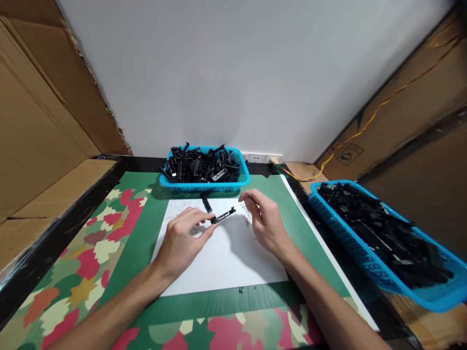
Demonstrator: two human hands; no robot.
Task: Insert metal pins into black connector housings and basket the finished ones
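One black part is getting pinched by the left hand mid-frame; right hand is hovering nearby, can't tell if gripping.

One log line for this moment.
left hand: pinching black part; right hand: apart, contents unclear; white paper: underneath; far blue basket: black pieces

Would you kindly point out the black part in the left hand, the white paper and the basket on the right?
Black part point(224, 215): head view, midway along its length.
White paper point(224, 270): head view, bare lower area.
Basket point(432, 303): head view, near corner of its rim.
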